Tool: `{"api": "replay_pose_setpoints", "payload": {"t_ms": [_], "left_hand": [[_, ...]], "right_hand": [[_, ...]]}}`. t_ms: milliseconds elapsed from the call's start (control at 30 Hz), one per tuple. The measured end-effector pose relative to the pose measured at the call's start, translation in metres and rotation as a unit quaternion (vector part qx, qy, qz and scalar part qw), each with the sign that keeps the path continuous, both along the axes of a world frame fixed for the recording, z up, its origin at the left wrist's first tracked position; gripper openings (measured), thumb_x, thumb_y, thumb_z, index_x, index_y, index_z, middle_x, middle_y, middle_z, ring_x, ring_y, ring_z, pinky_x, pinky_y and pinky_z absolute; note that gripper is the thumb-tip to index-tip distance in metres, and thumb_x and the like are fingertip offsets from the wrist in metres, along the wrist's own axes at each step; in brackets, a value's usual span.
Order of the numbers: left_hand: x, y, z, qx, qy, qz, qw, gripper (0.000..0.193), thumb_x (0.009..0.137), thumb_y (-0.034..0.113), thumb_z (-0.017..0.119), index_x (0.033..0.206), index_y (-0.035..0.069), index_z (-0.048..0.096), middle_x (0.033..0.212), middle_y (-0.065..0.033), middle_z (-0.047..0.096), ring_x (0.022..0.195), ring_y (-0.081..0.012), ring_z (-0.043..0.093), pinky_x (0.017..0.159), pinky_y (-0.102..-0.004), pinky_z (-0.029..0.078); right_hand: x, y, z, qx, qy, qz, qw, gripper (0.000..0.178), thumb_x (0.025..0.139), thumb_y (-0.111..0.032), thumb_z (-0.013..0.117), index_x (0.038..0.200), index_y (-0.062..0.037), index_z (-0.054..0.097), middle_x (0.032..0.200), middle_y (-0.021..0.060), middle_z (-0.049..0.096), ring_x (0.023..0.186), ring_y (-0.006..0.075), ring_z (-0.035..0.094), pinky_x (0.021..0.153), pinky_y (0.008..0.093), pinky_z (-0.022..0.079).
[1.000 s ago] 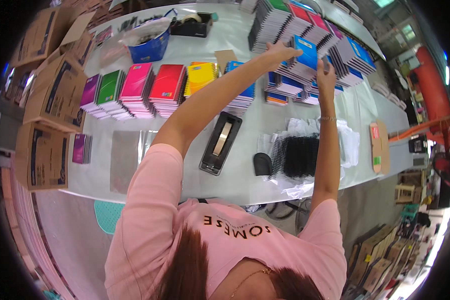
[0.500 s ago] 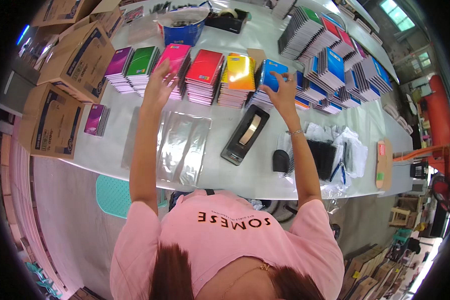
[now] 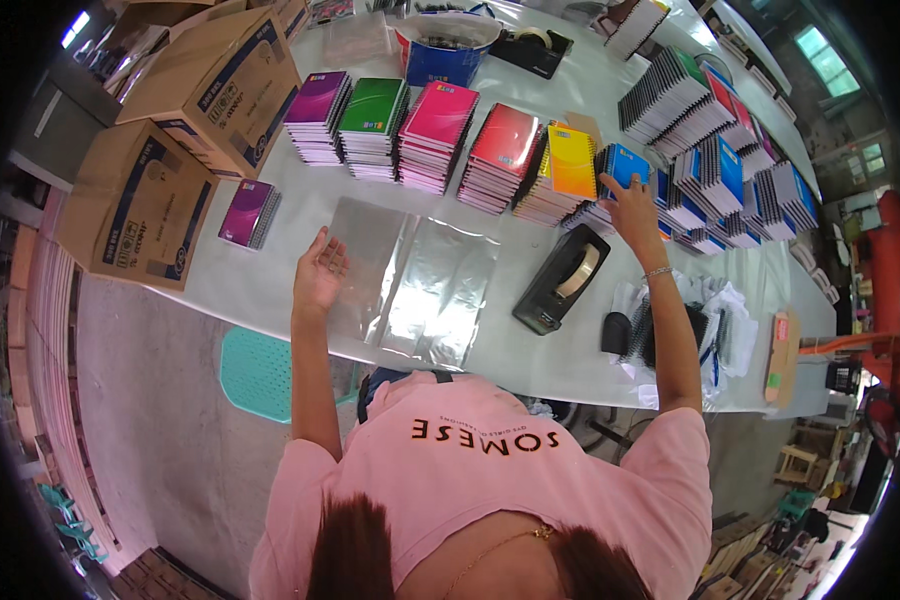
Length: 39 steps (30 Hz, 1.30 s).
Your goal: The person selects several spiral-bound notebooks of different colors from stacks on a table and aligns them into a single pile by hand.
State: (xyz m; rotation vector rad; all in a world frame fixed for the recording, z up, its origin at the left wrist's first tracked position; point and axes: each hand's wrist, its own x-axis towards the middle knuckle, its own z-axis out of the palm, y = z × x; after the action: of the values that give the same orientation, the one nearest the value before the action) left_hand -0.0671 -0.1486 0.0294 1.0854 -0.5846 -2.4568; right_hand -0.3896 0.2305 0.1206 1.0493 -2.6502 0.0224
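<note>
Right Hand at Blue Notebook Stack, Left Hand Beside Plastic Sheets

Right hand (image 3: 630, 212): positioned at the near end of the blue notebook stack (image 3: 626, 162), fingers bent over the top cover. Whether the fingers grasp the notebook or only rest on it cannot be told.

Left hand (image 3: 320, 275): released and holding nothing; palm turned up, fingers loosely spread. It is located at the left edge of the clear plastic sheets (image 3: 440, 290); contact with them cannot be confirmed.

Blue notebook stack location: right end of a row across the table (image 3: 270, 312). From left to right, the row comprises a purple stack (image 3: 316, 115), a green stack (image 3: 372, 120), a pink stack (image 3: 436, 125), a red stack (image 3: 502, 145) and a yellow stack (image 3: 572, 162). All are spiral-bound.

Adjacent items: the plastic sheets lie flat on the near side of the row. A black tape dispenser (image 3: 542, 302) stands to their right, set at an angle. A small purple pile (image 3: 248, 215) lies to the left, next to cardboard boxes (image 3: 135, 205). A blue bucket (image 3: 442, 66) stands on the far side, behind the pink stack.
</note>
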Motion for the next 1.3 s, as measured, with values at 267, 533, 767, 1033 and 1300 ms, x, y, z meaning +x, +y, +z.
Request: {"api": "replay_pose_setpoints", "payload": {"t_ms": [267,533,767,1033,1300], "left_hand": [[0.004,-0.016,0.010,0.017,0.022,-0.043,0.999,0.033,0.087,0.018,0.059,0.119,0.015,0.054,0.100,-0.0019,0.053,0.095,-0.0157,0.052,0.084,-0.0329,0.041],[-0.043,0.014,0.006,0.055,0.122,-0.202,0.970,0.032,0.088,0.018,0.056,0.119,0.009,0.053,0.100,-0.0053,0.055,0.096,-0.0177,0.052,0.087,-0.0348,0.040],[-0.100,0.099,0.090,-0.094,0.275,-0.391,0.874,0.052,0.091,0.035,0.051,0.133,0.008,0.038,0.120,-0.0079,0.047,0.113,-0.0188,0.045,0.097,-0.0378,0.037],[-0.104,0.102,0.122,-0.017,0.301,-0.293,0.907,0.043,0.092,0.032,0.048,0.122,0.001,0.046,0.108,-0.0103,0.059,0.099,-0.0213,0.059,0.093,-0.0360,0.045],[-0.107,0.091,0.081,0.030,0.246,-0.257,0.934,0.037,0.085,0.017,0.059,0.116,0.000,0.047,0.110,-0.0129,0.058,0.099,-0.0245,0.059,0.087,-0.0382,0.049]], "right_hand": [[-0.011,-0.012,-0.002,-0.040,-0.024,0.009,0.999,0.034,0.076,-0.022,0.067,0.104,-0.0149,0.048,0.091,0.0213,0.058,0.088,0.0417,0.053,0.070,0.0495,0.042],[-0.029,0.004,0.011,-0.118,-0.009,-0.048,0.992,0.027,0.077,-0.003,0.050,0.103,-0.0106,0.044,0.087,0.0210,0.059,0.082,0.0426,0.057,0.066,0.0497,0.046],[0.084,-0.069,0.090,-0.234,0.047,-0.075,0.968,0.038,0.080,0.002,0.045,0.117,-0.0075,0.041,0.097,0.0206,0.060,0.079,0.0397,0.059,0.066,0.0462,0.048],[0.204,-0.132,0.075,-0.207,-0.125,0.246,0.939,0.039,0.084,-0.012,0.054,0.122,-0.0068,0.046,0.107,0.0154,0.056,0.097,0.0325,0.056,0.082,0.0400,0.047],[0.020,-0.097,-0.012,-0.203,-0.055,-0.253,0.944,0.054,0.076,-0.020,0.067,0.121,-0.0029,0.044,0.099,0.0204,0.060,0.089,0.0332,0.059,0.077,0.0380,0.048]]}}
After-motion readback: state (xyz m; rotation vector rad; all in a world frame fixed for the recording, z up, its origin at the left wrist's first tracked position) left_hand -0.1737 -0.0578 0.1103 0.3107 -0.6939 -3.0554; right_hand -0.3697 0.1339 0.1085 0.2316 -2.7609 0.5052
